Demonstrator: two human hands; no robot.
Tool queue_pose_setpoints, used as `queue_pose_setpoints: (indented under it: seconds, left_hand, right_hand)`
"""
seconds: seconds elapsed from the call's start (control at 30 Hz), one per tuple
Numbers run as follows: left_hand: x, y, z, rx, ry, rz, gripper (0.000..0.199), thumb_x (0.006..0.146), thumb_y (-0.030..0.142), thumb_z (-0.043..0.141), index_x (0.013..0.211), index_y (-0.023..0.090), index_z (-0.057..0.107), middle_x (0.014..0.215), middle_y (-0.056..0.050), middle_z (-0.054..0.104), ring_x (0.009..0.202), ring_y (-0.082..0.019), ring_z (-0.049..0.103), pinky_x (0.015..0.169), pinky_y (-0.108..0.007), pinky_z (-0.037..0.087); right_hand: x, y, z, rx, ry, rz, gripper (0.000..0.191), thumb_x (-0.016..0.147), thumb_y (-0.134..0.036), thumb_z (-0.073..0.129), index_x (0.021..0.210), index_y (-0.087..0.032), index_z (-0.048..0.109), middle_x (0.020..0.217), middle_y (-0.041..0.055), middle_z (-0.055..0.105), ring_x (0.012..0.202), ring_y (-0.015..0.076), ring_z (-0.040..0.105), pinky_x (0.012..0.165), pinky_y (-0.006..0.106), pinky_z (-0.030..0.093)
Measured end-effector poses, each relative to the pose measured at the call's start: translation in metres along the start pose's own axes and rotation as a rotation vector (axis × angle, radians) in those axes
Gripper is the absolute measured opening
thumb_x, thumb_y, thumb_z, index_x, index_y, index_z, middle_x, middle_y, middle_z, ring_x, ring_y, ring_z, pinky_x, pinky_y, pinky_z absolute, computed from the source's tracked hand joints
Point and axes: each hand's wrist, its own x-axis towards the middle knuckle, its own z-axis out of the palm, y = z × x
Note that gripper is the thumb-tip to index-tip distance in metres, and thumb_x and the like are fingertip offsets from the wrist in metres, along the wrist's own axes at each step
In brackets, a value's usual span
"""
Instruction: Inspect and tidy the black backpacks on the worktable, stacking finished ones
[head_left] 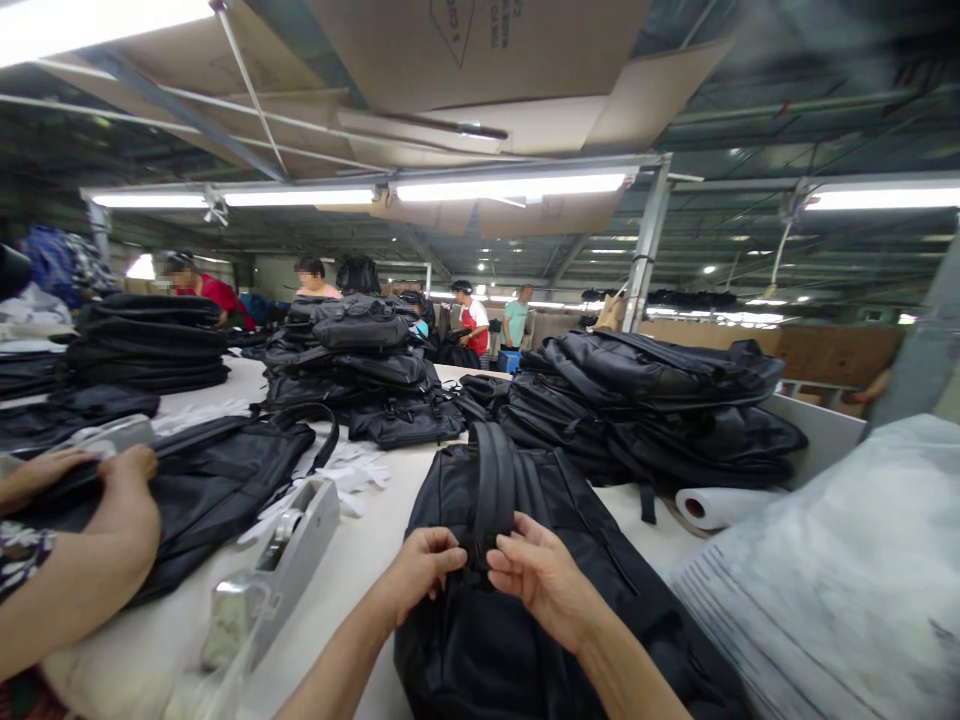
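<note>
A black backpack (495, 650) lies on the pale table in front of me, with a padded black strap (493, 480) running down its middle. My left hand (426, 565) pinches at the strap's lower end from the left, thumb and fingers pressed together. From the right, my right hand (536, 575) has its fingers curled against the same end of the strap. The small part between my fingertips is dark and mostly hidden.
Stacks of black bags (645, 380) stand behind the backpack. To the right are a white roll (720, 505) and a large clear plastic bag (840, 560). A grey dispenser (292, 545) is at left, beside a co-worker's arm (112, 560) over another black bag (217, 480).
</note>
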Motion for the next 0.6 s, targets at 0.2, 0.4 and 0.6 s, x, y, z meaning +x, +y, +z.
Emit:
queue_pose_setpoints:
  seconds: [0.2,0.4,0.6]
  left_hand:
    - [0.0,0.001,0.002,-0.007,0.017,-0.011,0.032,0.058,0.046,0.067,0.066,0.018,0.052,0.048,0.006,0.05,0.039,-0.006,0.04,0.038,-0.02,0.024]
    - [-0.001,0.005,-0.002,-0.06,-0.074,-0.043,0.033,0.058,0.043,0.07,0.07,0.016,0.056,0.057,0.002,0.059,0.043,-0.008,0.046,0.038,-0.02,0.027]
    - [0.001,0.0,-0.004,-0.122,-0.066,-0.033,0.034,0.057,0.044,0.072,0.068,0.016,0.056,0.054,0.003,0.057,0.043,-0.008,0.048,0.037,-0.02,0.03]
  right_hand:
    - [0.003,0.01,0.004,-0.228,-0.016,-0.272,0.068,0.069,-0.03,0.076,0.129,-0.021,0.046,0.066,-0.0041,0.063,0.045,0.0049,0.048,0.039,0.014,0.032]
    - [0.016,0.016,0.016,-0.085,-0.008,-0.303,0.028,0.064,-0.026,0.078,0.09,-0.02,0.068,0.086,0.0007,0.07,0.077,0.0137,0.063,0.078,0.029,0.051]
    - [0.013,0.015,0.025,-0.047,-0.087,-0.241,0.033,0.073,-0.04,0.072,0.095,-0.017,0.067,0.092,0.0056,0.069,0.084,0.0189,0.064,0.089,0.038,0.048]
